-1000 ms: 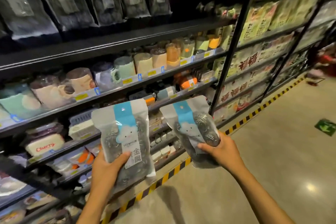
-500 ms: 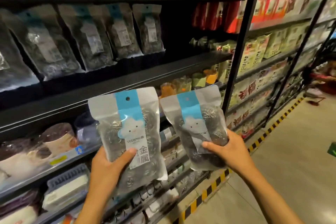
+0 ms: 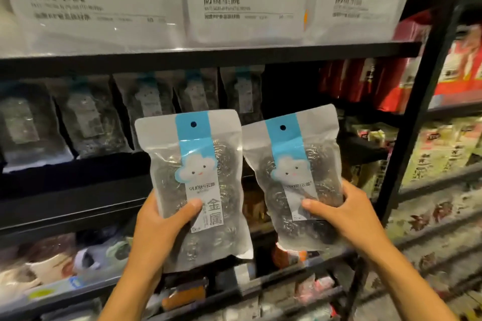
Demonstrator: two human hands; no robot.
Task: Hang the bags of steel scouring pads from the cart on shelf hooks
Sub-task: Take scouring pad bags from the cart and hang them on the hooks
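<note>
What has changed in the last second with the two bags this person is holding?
The left hand and right hand raised the left bag and right bag from lower down up to the row of hanging bags; the camera tilted up too, showing white packs above. Unchanged: each hand grips its own bag, neither hung yet.

Scouring-pad bags: frosted clear, sky-blue stripe
The left bag (image 3: 193,185) and right bag (image 3: 294,177) bear a white cloud over grey steel; white packs (image 3: 245,21) above, orange-ringed; red packs (image 3: 459,83); black shelf frame (image 3: 208,56).
</note>
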